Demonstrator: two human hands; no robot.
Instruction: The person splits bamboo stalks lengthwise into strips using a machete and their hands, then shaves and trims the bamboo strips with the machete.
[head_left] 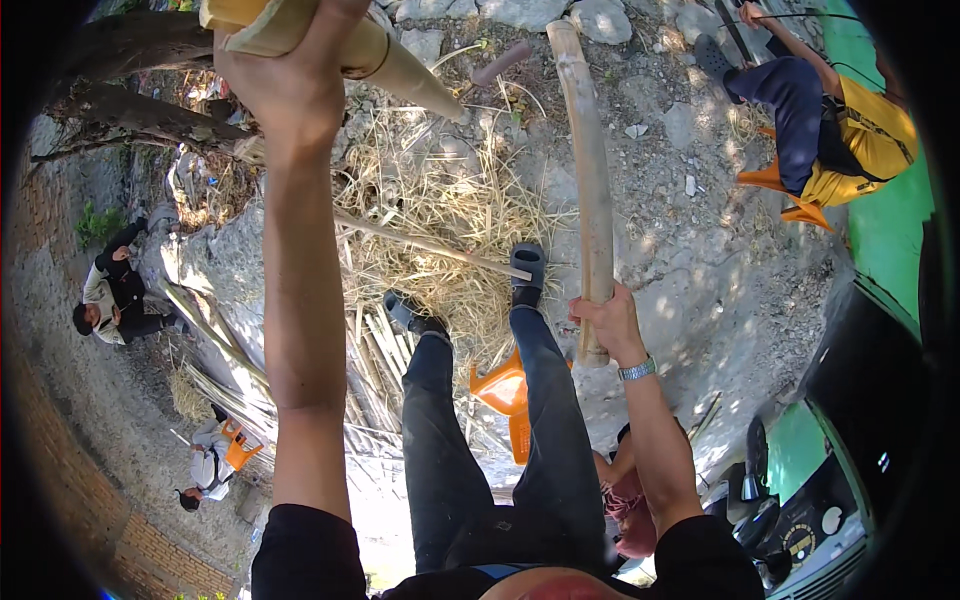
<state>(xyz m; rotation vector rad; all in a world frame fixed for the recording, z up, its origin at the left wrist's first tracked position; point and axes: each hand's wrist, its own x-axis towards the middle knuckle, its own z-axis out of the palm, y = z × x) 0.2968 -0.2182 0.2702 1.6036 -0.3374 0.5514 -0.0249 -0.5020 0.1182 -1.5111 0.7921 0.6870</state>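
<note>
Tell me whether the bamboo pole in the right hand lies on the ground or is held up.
Held up: the right hand grips the bamboo pole near its lower end.

The bamboo pole (590, 180) is pale tan with grey-brown patches; the bamboo piece (390, 60) at twelve o'clock is yellowish tan. The trousers (490, 450) are dark navy, the stool (505, 395) bright orange, the straw (440, 210) dry yellow. At two o'clock, a person's shirt (880, 130) is mustard yellow. The wristwatch (637, 369) is silver.
</note>
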